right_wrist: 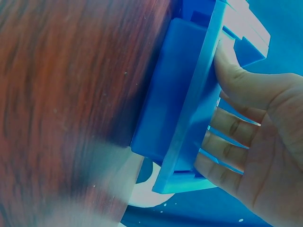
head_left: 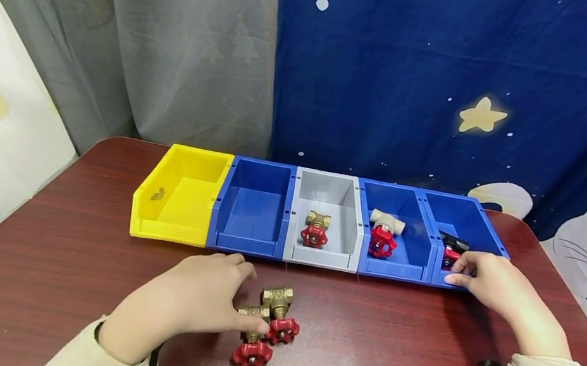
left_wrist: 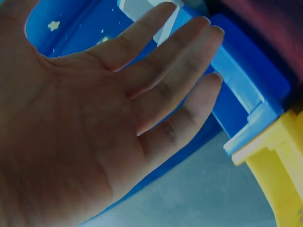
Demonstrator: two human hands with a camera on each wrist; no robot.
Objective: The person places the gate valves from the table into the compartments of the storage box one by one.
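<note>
In the head view, the right hand [head_left: 497, 282] is reaching over the near lip of the rightmost blue bin [head_left: 493, 231], fingers curving down beside a black-and-red valve [head_left: 450, 256] that is lying near the front; whether they are pinching it, I cannot tell. The left hand [head_left: 195, 292] is arching, thumb and fingers apart, over two brass valves on the table [head_left: 378, 337]: the thumb is crossing the body of the near valve [head_left: 251, 354], while the far valve [head_left: 277, 299] is lying just to its right and farther off. Since the two are crowding together, a good grip is likely calling for the brass body of one alone, keeping clear of the neighbour's red wheel. A matching brass valve [head_left: 316, 228] is lying in the grey bin [head_left: 330, 187]. In the left wrist view, the fingers are spreading loosely with no valve showing, so closing should be waiting until they are straddling one body. In the right wrist view, the thumb is lying at the bin's edge, the fingertips hiding behind its wall; lifting clear of that lip is probably needing care.
</note>
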